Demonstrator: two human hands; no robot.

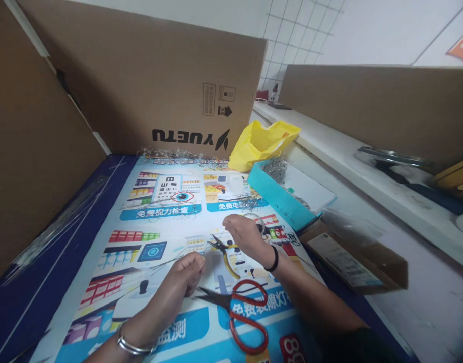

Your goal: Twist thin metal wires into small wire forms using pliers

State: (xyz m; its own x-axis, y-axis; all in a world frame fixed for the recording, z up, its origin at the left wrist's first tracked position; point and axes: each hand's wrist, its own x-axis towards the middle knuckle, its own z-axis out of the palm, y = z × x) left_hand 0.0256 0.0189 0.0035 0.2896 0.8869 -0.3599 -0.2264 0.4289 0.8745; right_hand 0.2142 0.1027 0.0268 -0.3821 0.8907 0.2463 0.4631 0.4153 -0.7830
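Observation:
My left hand [188, 269] is closed, its fingers curled over the poster. Thin wires [165, 262] stick out from it to the left and seem to be in its grip. My right hand [245, 234] is a little farther forward, fingers bent together in a pinch. A faint thin strand shows near its fingertips, but what it holds I cannot make out. Between the hands lie yellow-handled pliers [226, 257], jaws apart. Closer to me are red-handled scissors [226, 301] with their points near my left hand. Behind my right hand sits a coil of wire [259, 220].
A printed poster [148, 292] covers the table. At the back right are a yellow bag [254, 146] and a teal box [280, 199] holding tangled wire [275, 170]. An open brown carton [386, 272] stands right. Cardboard [140, 85] walls the back; long wires [61, 222] lie left.

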